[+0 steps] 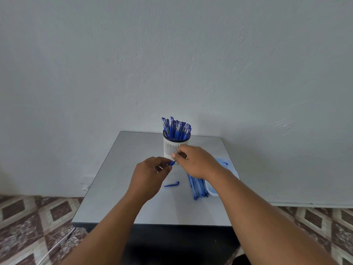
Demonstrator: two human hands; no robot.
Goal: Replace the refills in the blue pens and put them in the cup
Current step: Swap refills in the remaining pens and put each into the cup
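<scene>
Both hands meet over the middle of the table (118, 197), just in front of the cup (172, 150). Left hand (150, 175) has fingers curled round a blue pen (171, 163), its blue end poking out toward the right. Right hand (196, 161) pinches at that end with thumb and fingertips; what exactly it grips is too small to tell. The cup stands near the far edge, packed with capped blue pens (176, 128), upright and leaning. A loose blue cap (172, 184) lies on the tabletop between the hands and the near edge. A bundle of refills (197, 186) lies under the right wrist, beside a tray (212, 190) close to the right edge. Open tabletop on the left side and along the near edge. Patterned floor (38, 217) below, with a white cable (55, 245).
</scene>
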